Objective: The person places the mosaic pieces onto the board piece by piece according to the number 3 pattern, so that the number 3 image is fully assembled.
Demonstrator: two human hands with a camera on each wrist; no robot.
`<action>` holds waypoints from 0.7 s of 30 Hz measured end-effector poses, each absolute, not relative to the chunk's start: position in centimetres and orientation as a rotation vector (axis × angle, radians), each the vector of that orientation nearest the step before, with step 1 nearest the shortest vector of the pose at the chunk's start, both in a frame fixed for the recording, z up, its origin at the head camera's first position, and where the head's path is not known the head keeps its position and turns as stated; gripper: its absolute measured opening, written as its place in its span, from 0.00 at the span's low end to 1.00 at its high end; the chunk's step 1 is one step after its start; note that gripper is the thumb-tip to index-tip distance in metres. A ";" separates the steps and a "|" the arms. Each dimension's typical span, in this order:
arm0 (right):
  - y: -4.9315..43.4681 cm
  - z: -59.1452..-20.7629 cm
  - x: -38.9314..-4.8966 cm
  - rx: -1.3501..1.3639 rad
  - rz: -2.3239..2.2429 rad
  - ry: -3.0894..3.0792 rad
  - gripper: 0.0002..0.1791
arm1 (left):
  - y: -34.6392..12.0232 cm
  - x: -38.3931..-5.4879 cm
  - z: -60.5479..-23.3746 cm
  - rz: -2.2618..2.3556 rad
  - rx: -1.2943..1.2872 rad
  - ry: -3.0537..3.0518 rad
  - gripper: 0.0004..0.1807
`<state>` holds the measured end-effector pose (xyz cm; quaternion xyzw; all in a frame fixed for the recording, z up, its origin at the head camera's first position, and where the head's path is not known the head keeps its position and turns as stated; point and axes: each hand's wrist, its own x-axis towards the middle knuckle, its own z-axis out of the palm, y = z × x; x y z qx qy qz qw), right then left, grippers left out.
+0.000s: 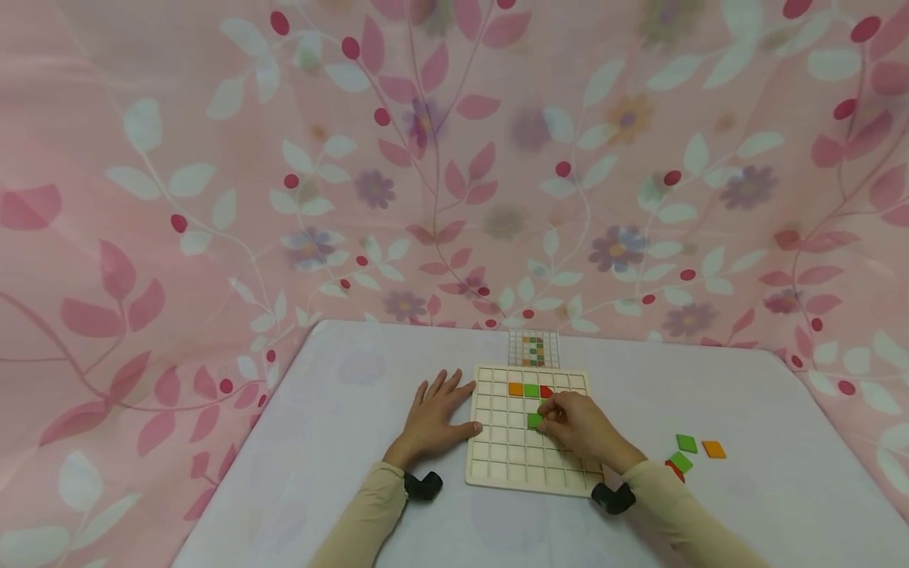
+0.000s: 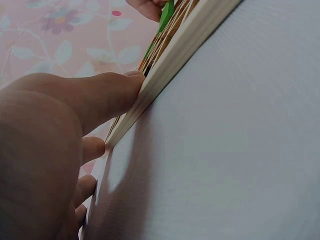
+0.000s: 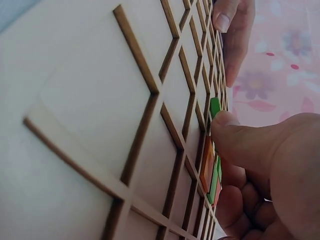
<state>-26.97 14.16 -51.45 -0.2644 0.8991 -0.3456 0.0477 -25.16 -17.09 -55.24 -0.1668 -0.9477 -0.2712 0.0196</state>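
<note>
A pale wooden grid board [image 1: 497, 457] lies on the table. My right hand [image 1: 584, 426] pinches a green square tile [image 1: 535, 420] between thumb and fingers, low over the middle of the grid. In the right wrist view the thumb presses at this green tile's [image 3: 215, 106] edge. An orange tile [image 1: 516, 389], a green tile [image 1: 532, 390] and a red tile [image 1: 546, 391] sit in a row near the board's far side, with more green partly hidden by the fingers. My left hand [image 1: 435, 414] has its fingers spread, the thumb [image 2: 112, 95] touching the board's left edge.
Behind the board lies a small pattern card [image 1: 534, 349] with a coloured grid. To the right are loose green tiles [image 1: 686, 443], an orange tile [image 1: 714, 449] and a red piece [image 1: 677, 472] partly under a green one. A pink floral cloth [image 1: 454, 158] hangs behind the white-covered table [image 1: 341, 379].
</note>
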 end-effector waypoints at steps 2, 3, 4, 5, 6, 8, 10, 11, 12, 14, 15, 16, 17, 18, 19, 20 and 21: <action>14.1 -51.6 -27.0 -0.809 -1.048 2.745 0.09 | -17.0 -25.2 -55.4 -0.833 -0.522 -2.938 0.43; 14.1 -51.6 -27.0 -0.811 -1.046 2.748 0.09 | -17.0 -25.2 -55.4 -0.832 -0.521 -2.937 0.43; 14.1 -51.6 -27.0 -0.813 -1.048 2.749 0.09 | -17.0 -25.2 -55.4 -0.832 -0.520 -2.935 0.43; 14.1 -51.6 -27.0 -0.817 -1.050 2.750 0.09 | -17.0 -25.2 -55.4 -0.834 -0.517 -2.935 0.43; 14.0 -51.6 -27.0 -0.817 -1.050 2.752 0.08 | -17.0 -25.2 -55.4 -0.834 -0.515 -2.938 0.43; 14.0 -51.5 -27.1 -0.807 -1.049 2.758 0.08 | -17.0 -25.1 -55.2 -0.842 -0.513 -2.937 0.43; 13.9 -51.5 -27.1 -0.800 -1.046 2.761 0.07 | -17.0 -25.1 -55.1 -0.848 -0.512 -2.936 0.43; 13.9 -51.5 -27.1 -0.802 -1.043 2.762 0.07 | -17.0 -25.2 -55.1 -0.850 -0.512 -2.935 0.43; 13.9 -51.5 -27.1 -0.802 -1.042 2.761 0.07 | -17.0 -25.2 -55.1 -0.851 -0.515 -2.933 0.43; 13.9 -51.5 -27.1 -0.810 -1.042 2.759 0.07 | -17.0 -25.2 -55.1 -0.854 -0.516 -2.932 0.43; 13.9 -51.5 -27.1 -0.820 -1.040 2.757 0.07 | -17.0 -25.1 -55.1 -0.853 -0.517 -2.933 0.43; 13.9 -51.5 -27.2 -0.823 -1.039 2.757 0.06 | -17.0 -25.1 -55.2 -0.852 -0.518 -2.933 0.43; 13.9 -51.6 -27.2 -0.828 -1.038 2.757 0.06 | -17.0 -25.1 -55.2 -0.850 -0.519 -2.934 0.43; 13.9 -51.6 -27.2 -0.829 -1.036 2.759 0.06 | -17.0 -25.1 -55.2 -0.850 -0.520 -2.935 0.43; 13.9 -51.6 -27.2 -0.831 -1.035 2.763 0.05 | -17.0 -25.1 -55.2 -0.848 -0.519 -2.935 0.43; 13.9 -51.7 -27.3 -0.830 -1.034 2.768 0.05 | -17.0 -25.1 -55.3 -0.848 -0.520 -2.933 0.43; 13.9 -51.8 -27.3 -0.831 -1.033 2.775 0.05 | -17.0 -25.1 -55.3 -0.846 -0.521 -2.933 0.43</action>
